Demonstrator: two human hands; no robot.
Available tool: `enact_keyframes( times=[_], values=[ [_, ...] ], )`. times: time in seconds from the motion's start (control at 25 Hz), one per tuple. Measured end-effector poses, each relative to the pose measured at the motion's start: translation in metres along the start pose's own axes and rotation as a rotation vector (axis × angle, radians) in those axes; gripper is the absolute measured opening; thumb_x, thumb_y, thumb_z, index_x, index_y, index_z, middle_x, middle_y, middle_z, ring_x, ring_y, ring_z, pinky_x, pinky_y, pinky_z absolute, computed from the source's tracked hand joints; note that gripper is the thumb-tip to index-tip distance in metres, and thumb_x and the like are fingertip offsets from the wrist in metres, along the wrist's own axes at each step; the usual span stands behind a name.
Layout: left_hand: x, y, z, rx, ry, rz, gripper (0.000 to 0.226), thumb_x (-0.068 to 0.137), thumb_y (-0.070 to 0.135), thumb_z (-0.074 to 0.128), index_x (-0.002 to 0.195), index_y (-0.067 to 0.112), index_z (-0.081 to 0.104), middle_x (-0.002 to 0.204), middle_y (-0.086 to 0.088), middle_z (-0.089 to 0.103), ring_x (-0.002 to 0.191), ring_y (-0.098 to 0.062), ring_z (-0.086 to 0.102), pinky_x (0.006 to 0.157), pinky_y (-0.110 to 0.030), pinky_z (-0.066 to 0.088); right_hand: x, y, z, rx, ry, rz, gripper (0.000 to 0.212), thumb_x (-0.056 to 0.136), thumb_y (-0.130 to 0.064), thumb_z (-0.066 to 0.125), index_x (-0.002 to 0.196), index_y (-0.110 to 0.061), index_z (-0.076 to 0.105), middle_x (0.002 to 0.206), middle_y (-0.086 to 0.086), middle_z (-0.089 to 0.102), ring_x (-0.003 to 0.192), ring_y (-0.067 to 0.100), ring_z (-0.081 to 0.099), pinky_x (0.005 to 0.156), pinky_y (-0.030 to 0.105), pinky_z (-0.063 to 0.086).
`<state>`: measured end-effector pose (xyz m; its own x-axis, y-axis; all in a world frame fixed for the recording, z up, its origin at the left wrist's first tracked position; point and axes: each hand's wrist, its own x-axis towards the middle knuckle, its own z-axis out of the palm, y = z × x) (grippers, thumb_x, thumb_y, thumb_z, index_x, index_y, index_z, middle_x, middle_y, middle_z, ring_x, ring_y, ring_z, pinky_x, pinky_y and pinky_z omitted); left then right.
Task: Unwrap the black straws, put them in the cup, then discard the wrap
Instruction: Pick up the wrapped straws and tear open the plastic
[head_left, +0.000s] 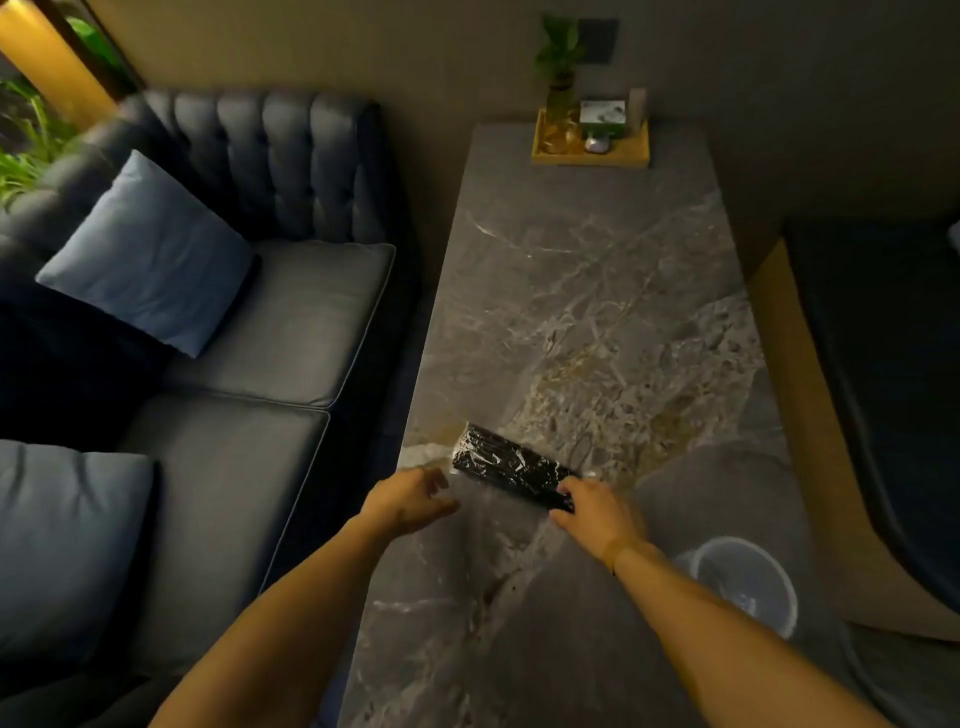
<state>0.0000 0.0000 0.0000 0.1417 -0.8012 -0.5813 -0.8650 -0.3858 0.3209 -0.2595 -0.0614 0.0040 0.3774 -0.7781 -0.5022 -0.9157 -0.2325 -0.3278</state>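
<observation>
A bundle of black straws in clear shiny wrap lies slanted on the grey marble table, near its left edge. My right hand grips the bundle's near end, fingers closed around it. My left hand hovers just left of the bundle with its fingers apart, close to loose clear wrap that trails from the bundle's side; whether it touches the wrap is unclear. A clear plastic cup stands upright on the table to the right of my right forearm.
A wooden tray with a plant in a vase and small items sits at the table's far end. A dark blue sofa with blue cushions runs along the left. Another dark seat lies at the right.
</observation>
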Motion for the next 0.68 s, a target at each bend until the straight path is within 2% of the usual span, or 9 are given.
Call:
enact_keyframes(
  times=[0.2, 0.4, 0.52, 0.6, 0.68],
  values=[
    [0.052, 0.003, -0.016, -0.067, -0.039, -0.082, 0.062, 0.071, 0.066, 0.061, 0.118, 0.026, 0.058, 0.119, -0.003, 0.067, 0.103, -0.026, 0.064, 0.091, -0.043, 0.053, 0.042, 0.0, -0.004, -0.121, 0.077, 0.05, 0.053, 0.089, -0.048, 0.059, 0.135, -0.025, 0.048, 0.132, 0.002, 0.052, 0.123, 0.026, 0.047, 0.1, 0.041, 0.044],
    [0.087, 0.008, -0.006, -0.182, 0.007, -0.156, 0.071, 0.065, 0.072, 0.062, 0.114, 0.021, 0.056, 0.11, -0.003, 0.065, 0.095, -0.026, 0.062, 0.077, -0.036, 0.052, 0.071, 0.001, -0.005, -0.2, 0.203, 0.019, 0.064, 0.081, -0.061, 0.06, 0.135, -0.029, 0.047, 0.135, -0.002, 0.046, 0.125, 0.024, 0.04, 0.098, 0.041, 0.037],
    [0.096, 0.014, 0.003, -0.211, 0.062, -0.188, 0.063, 0.067, 0.069, 0.065, 0.105, 0.02, 0.056, 0.097, 0.001, 0.062, 0.084, -0.023, 0.058, 0.064, -0.032, 0.041, 0.089, 0.004, -0.004, -0.161, 0.063, 0.022, 0.072, 0.082, -0.061, 0.06, 0.142, -0.027, 0.04, 0.143, -0.001, 0.043, 0.131, 0.025, 0.04, 0.105, 0.044, 0.035],
    [0.099, 0.015, 0.011, -0.242, 0.079, -0.222, 0.06, 0.066, 0.066, 0.068, 0.101, 0.02, 0.054, 0.095, 0.0, 0.062, 0.089, -0.027, 0.061, 0.064, -0.032, 0.04, 0.096, 0.004, -0.005, -0.12, -0.082, 0.05, 0.075, 0.082, -0.058, 0.063, 0.145, -0.026, 0.037, 0.145, 0.002, 0.043, 0.131, 0.027, 0.044, 0.107, 0.048, 0.038],
    [0.101, 0.016, 0.018, -0.336, 0.086, -0.256, 0.057, 0.066, 0.058, 0.073, 0.101, 0.017, 0.056, 0.097, -0.001, 0.066, 0.091, -0.026, 0.064, 0.065, -0.032, 0.042, 0.101, 0.002, -0.004, -0.149, -0.122, 0.062, 0.074, 0.08, -0.056, 0.067, 0.142, -0.028, 0.039, 0.142, 0.003, 0.048, 0.129, 0.027, 0.048, 0.104, 0.049, 0.041]
  ],
)
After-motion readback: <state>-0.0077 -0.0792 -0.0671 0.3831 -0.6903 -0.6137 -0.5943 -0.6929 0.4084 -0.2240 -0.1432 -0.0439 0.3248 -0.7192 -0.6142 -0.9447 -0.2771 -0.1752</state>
